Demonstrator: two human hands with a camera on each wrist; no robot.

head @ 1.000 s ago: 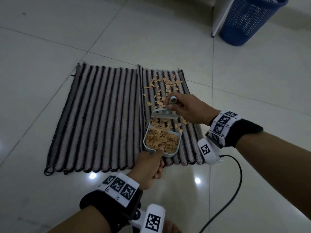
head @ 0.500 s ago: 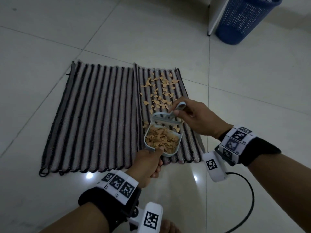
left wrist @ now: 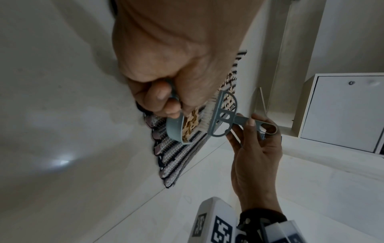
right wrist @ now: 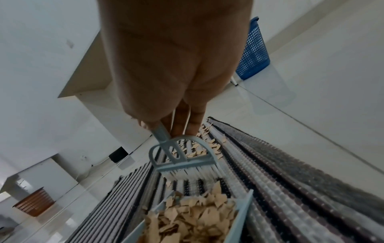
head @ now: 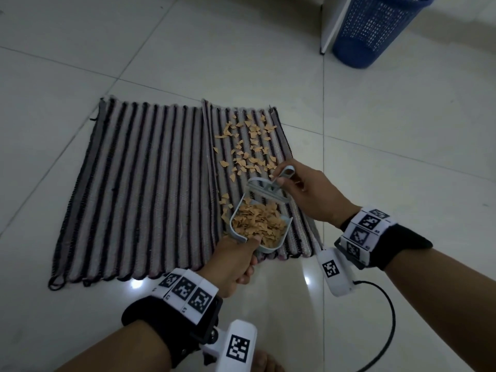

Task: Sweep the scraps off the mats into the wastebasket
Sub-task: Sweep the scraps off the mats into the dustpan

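Two striped mats lie side by side on the tiled floor, the left mat (head: 134, 183) bare. Tan paper scraps (head: 249, 151) are strewn over the far half of the right mat (head: 284, 146). My left hand (head: 236, 261) grips the handle of a pale blue dustpan (head: 285, 232), heaped with scraps and resting on the right mat's near end. My right hand (head: 300, 189) pinches the handle of a small matching brush (head: 265, 190), whose bristles (right wrist: 187, 172) stand at the pan's mouth. A few scraps lie just left of the pan. The blue wastebasket (head: 370, 30) stands far right.
A white cabinet panel (head: 332, 22) stands against the wastebasket's left side. A black cable (head: 386, 318) trails from the right wrist across the floor. A bare foot (head: 264, 363) shows at the bottom edge. Open tiled floor lies between the mats and the wastebasket.
The brush has pulled the scraps at the pan's mouth into the pan. My right forearm has swung out to the right. The left hand and dustpan have stayed put.
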